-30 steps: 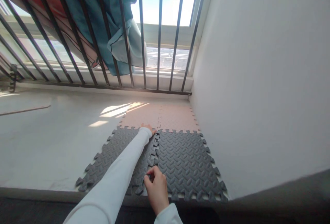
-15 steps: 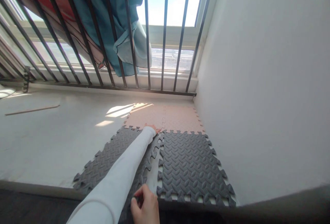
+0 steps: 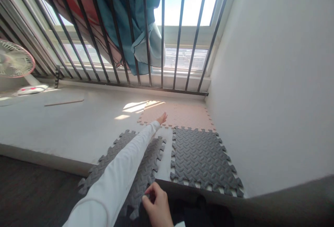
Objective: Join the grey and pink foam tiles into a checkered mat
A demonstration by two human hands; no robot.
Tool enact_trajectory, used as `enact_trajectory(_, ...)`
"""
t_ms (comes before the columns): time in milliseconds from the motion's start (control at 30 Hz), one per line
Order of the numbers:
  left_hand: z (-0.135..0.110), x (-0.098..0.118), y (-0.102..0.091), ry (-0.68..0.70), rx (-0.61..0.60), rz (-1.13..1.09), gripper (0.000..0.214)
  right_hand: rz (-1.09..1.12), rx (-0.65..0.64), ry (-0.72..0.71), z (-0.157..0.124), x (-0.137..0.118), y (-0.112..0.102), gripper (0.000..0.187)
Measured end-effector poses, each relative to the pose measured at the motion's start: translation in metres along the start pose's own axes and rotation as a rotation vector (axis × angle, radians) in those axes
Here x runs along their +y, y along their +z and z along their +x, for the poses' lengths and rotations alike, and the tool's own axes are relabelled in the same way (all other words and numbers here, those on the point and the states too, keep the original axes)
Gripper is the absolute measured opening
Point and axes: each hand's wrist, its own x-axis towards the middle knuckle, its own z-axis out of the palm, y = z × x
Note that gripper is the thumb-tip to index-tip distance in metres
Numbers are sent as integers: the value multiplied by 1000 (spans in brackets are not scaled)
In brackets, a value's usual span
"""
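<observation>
The pale ledge (image 3: 65, 129) under the barred window (image 3: 180, 32) carried the foam tiles at its right end, against the white wall. Two pink tiles (image 3: 182, 115) lay at the far side. One grey tile (image 3: 200, 157) lay in front of them by the wall, and its toothed far edge met the pink one.

The loose grey tile (image 3: 150, 166) lay crooked to the left of it. A strip of bare ledge separated the two, and the near corner of the loose tile hung over the front edge of the ledge. The left arm in a white sleeve stretched across this tile. The left hand (image 3: 162, 118) was at the near edge of the pink tiles with its fingers spread flat; I could not tell whether it pressed down. The right hand (image 3: 156, 204) pinched the near edge of the loose grey tile between thumb and fingers.

Such a tile is probably light, soft and easy to bend, and its embossed pattern should give good friction. The small teeth may tear, so it seems better to grip the border behind them.

No brand, label or readable writing was visible.
</observation>
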Motion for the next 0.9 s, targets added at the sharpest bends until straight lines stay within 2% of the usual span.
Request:
enact_trajectory(100,-35,-2,-25,40,-11,-165,56,34,-24,-33,2,-7,-5,5)
enact_trajectory(200,-76,-7,-46,104,62,-300,52,77,-34,-65,2,-7,-2,11)
enact_trajectory(267,-112,-14,-50,136,138,-286,52,111,-29,-82,4,-6,-1,17)
enact_trajectory(367,-179,-36,-28,160,188,-171,41,186,28,-80,10,-2,-1,22)
enact_trajectory(400,-202,-46,-14,180,155,-123,48,219,53,-78,12,0,-1,24)
enact_trajectory(433,-223,-57,2,181,94,-58,66,254,75,-77,14,1,-2,25)
enact_trajectory(500,-256,-78,33,125,-26,141,96,320,91,-89,15,2,-4,27)
enact_trajectory(533,-268,-87,47,65,-62,249,101,350,81,-99,14,2,-5,28)
enact_trajectory(600,-282,-102,66,25,0,413,93,400,28,-125,10,0,-7,29)
enact_trajectory(667,-286,-113,74,29,113,498,71,437,-52,-152,5,-2,-8,31)
enact_trajectory(700,-285,-118,75,31,170,522,62,449,-89,-164,2,-2,-8,32)
enact_trajectory(767,-285,-129,72,27,265,568,58,456,-130,-175,-1,-2,-9,35)
enact_trajectory(900,-287,-154,57,9,413,673,61,412,-72,-149,0,4,-12,43)
